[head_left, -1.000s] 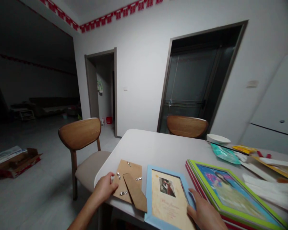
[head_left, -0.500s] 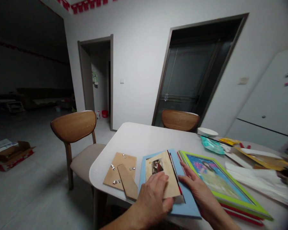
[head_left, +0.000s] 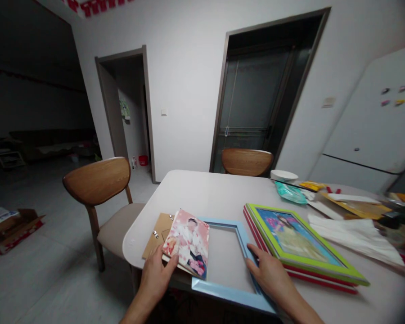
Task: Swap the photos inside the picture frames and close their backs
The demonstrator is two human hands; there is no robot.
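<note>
My left hand (head_left: pixel 155 275) pinches the lower left corner of a stack of photos (head_left: pixel 191 238), with a pink picture on top. The stack lies over a brown backing board (head_left: pixel 159 227) with metal clips and overlaps the left side of a light blue picture frame (head_left: pixel 231 295). Through the frame's opening the white tabletop shows. My right hand (head_left: pixel 273 275) grips the frame's right side, thumb and fingers around the rail. Just right of it lies a green picture frame (head_left: pixel 324 268) holding a picture, on top of red frames (head_left: pixel 319 281).
White paper (head_left: pixel 354 236), a teal packet (head_left: pixel 290 193), a white bowl (head_left: pixel 283 175) and a brown envelope (head_left: pixel 354 209) lie on the table's right side. Wooden chairs stand at the left (head_left: pixel 99 182) and the far side (head_left: pixel 246 162). An open carton (head_left: pixel 18 225) sits on the floor.
The wooden-looking panel and stack have come out of the blue frame and moved left, now showing the pink photo side up. The right hand stays at the frame's right side.
</note>
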